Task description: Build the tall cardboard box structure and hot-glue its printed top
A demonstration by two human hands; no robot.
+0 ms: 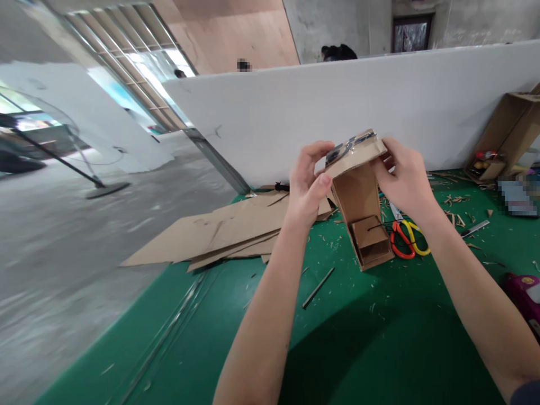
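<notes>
A tall, narrow cardboard box [358,194] stands tilted on the green table, its open front showing a small cardboard compartment [371,239] at the bottom. Clear tape and dark pieces cover its top part [356,151]. My left hand [310,180] grips the left end of that top, thumb below and fingers behind. At the right end, my right hand [403,171] is closed on the same top, its fingertips partly hidden. A thin black wire or cord sticks out near the compartment. Scissors [404,239] with red and yellow handles lie just right of the box.
Flat cardboard sheets [228,228] lie at the table's left edge. A thin dark rod [318,288] is in front of the box. On the right are a utility knife [475,228], scraps, a purple object [523,295] and another cardboard box [510,132]. A white partition [358,107] stands behind.
</notes>
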